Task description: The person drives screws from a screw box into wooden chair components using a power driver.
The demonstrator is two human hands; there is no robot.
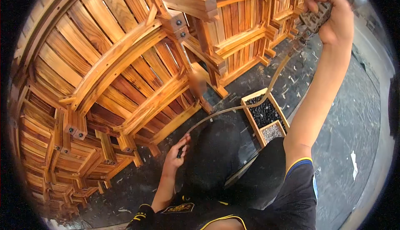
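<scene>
At the upper right, my raised right hand is closed round a grey metal air tool, whose dark upper end is partly hidden by the fingers. From the tool's lower end a thin tan hose curves down and left, reaching the fingertips of my left hand. That hand is low, left of my knees, with its fingers curled on a small black piece; I cannot tell what kind of part it is. Close beside the left hand stand slatted wooden frames with bolted joints.
A wooden box with two compartments sits on the floor by my knee, holding black pieces and shiny metal hardware. More wooden frames stand behind. Dark sheeting with pale scraps covers the floor.
</scene>
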